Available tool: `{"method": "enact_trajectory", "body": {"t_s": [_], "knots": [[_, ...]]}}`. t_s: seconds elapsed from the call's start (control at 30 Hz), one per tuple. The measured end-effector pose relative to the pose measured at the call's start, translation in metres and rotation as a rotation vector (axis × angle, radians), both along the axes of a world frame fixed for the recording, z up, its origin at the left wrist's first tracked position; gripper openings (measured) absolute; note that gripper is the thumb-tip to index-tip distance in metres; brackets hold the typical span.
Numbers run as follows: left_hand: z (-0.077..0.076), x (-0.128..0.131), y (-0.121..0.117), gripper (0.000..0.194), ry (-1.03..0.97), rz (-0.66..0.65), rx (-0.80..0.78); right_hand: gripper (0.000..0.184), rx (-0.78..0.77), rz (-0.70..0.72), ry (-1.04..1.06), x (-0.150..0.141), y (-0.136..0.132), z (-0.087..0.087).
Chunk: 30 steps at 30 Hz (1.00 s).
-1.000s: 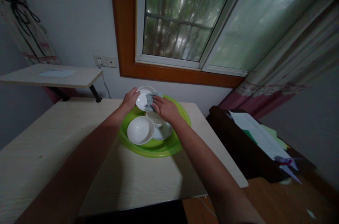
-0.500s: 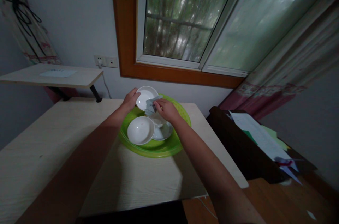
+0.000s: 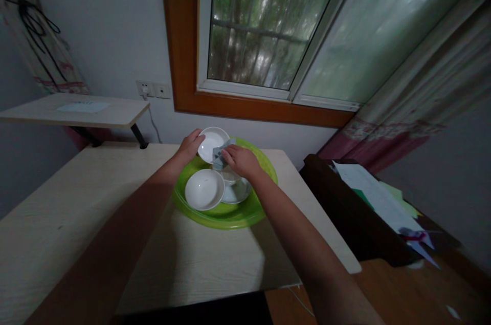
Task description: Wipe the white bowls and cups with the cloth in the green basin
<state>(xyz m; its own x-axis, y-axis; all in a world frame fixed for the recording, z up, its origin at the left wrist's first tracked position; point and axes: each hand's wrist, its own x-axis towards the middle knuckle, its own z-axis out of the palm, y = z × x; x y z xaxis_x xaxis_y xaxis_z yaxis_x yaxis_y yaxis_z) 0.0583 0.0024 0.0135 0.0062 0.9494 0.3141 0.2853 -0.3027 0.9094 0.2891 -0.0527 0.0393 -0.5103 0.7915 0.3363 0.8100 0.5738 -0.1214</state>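
Observation:
My left hand (image 3: pixel 189 145) grips the left rim of a small white dish (image 3: pixel 210 143), held tilted above the far side of a green plastic basin (image 3: pixel 215 215). My right hand (image 3: pixel 241 160) is closed on a grey cloth (image 3: pixel 219 154) and presses it against the dish's inner face. Inside the basin lie a white bowl (image 3: pixel 204 189) on the left and other white dishes (image 3: pixel 236 189) beside it, partly hidden under my right hand.
The basin stands on a light wooden table (image 3: pixel 76 212) below a window (image 3: pixel 264 23). A raised shelf (image 3: pixel 72 109) is at the back left. A dark cabinet with papers (image 3: pixel 378 194) stands to the right of the table.
The cloth in my right hand has shifted slightly across the dish's face. The dish and left hand have barely moved.

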Motion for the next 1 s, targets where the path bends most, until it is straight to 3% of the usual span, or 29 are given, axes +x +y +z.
{"method": "enact_trajectory", "body": {"t_s": [0.2, 0.43, 0.6, 0.87, 1.0], "knots": [[-0.002, -0.002, 0.002, 0.038, -0.022, 0.032, -0.021, 0.052, -0.085, 0.162, 0.046, 0.003, 0.002, -0.003], [-0.007, -0.002, 0.004, 0.036, -0.009, -0.083, -0.038, 0.050, -0.021, -0.051, -0.042, 0.000, -0.002, 0.004], [-0.009, 0.000, 0.004, 0.041, -0.052, -0.170, -0.070, 0.050, 0.004, -0.037, -0.076, -0.002, -0.005, 0.004], [-0.010, -0.001, 0.005, 0.039, -0.036, -0.133, -0.063, 0.055, -0.029, -0.127, -0.093, -0.004, -0.007, 0.008], [-0.013, -0.003, 0.011, 0.039, -0.065, -0.083, -0.052, 0.058, -0.073, -0.065, -0.001, -0.002, -0.006, 0.007]]}}
